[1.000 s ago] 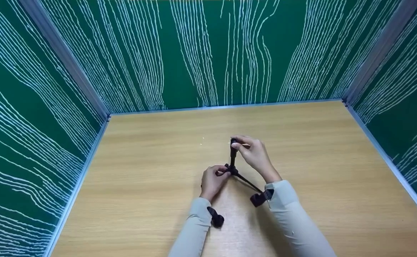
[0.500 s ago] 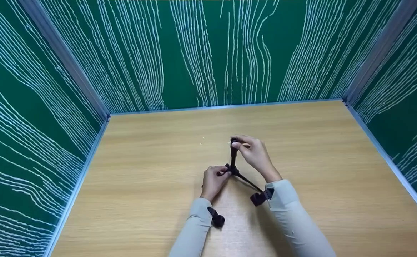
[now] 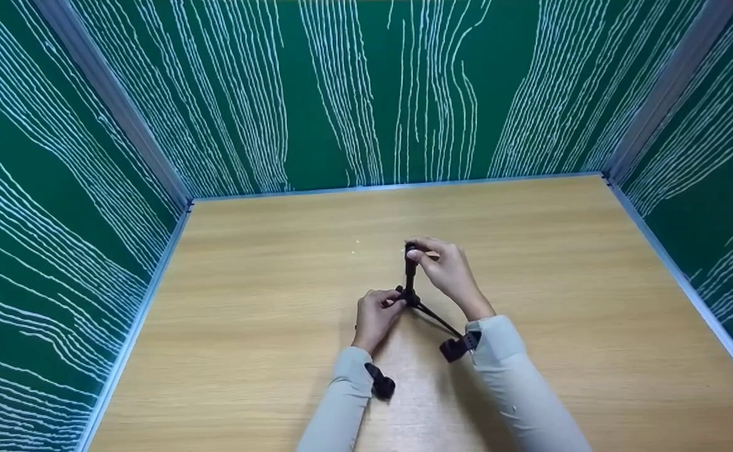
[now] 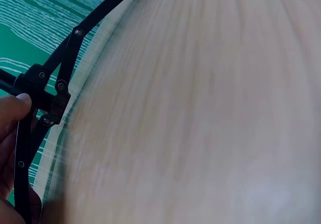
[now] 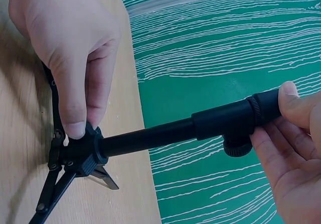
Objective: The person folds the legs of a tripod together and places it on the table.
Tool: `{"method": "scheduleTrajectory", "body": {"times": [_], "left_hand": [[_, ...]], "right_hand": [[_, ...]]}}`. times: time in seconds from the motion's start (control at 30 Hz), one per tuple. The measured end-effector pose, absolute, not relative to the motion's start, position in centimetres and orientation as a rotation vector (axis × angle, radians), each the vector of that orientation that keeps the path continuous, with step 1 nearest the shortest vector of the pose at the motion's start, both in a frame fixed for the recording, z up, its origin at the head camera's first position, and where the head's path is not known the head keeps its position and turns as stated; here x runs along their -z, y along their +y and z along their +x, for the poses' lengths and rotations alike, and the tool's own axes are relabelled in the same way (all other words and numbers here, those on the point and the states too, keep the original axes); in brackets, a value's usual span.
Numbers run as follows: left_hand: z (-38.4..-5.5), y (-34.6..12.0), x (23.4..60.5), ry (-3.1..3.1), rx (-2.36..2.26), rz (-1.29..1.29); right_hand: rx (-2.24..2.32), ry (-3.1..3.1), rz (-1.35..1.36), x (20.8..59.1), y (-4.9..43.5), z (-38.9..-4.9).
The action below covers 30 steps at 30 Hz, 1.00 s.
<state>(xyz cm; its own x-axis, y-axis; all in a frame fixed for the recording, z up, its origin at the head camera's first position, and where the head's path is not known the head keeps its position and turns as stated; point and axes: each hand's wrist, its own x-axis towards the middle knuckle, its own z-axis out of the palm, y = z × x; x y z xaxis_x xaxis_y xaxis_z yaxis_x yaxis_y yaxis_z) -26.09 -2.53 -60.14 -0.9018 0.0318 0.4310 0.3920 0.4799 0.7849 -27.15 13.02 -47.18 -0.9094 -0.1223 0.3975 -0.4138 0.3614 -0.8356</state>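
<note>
A black tripod (image 3: 410, 279) stands upright on the table, its legs spread. In the head view my left hand (image 3: 376, 320) is at its hub, low on the post. The right wrist view shows the left thumb (image 5: 76, 128) on the ribbed hub (image 5: 88, 153). My right hand (image 3: 451, 270) pinches the top of the post (image 5: 150, 139) between thumb and fingers. Below those fingers a round knob (image 5: 237, 146) sticks out of the upper tube. Hinged struts (image 4: 65, 66) join the hub and legs in the left wrist view.
The wooden table (image 3: 247, 301) is bounded by green panels (image 3: 316, 94) with wavy white lines on the back and sides. A few tiny pale specks (image 3: 355, 247) lie beyond the tripod. Black wrist cameras (image 3: 382, 384) are fastened to both sleeves.
Both hands keep their hold and place. Near the hub, the tripod's leg now appears as two bars rather than one; otherwise the tripod looks much the same.
</note>
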Motion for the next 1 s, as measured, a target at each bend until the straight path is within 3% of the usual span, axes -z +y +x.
{"method": "scheduleTrajectory", "body": {"times": [1.0], "left_hand": [[-26.2, -2.1, 58.5, -2.334, 1.594, -0.283]], "right_hand": [[-1.566, -2.381, 0.472, 46.8, 13.4, -27.1]]}}
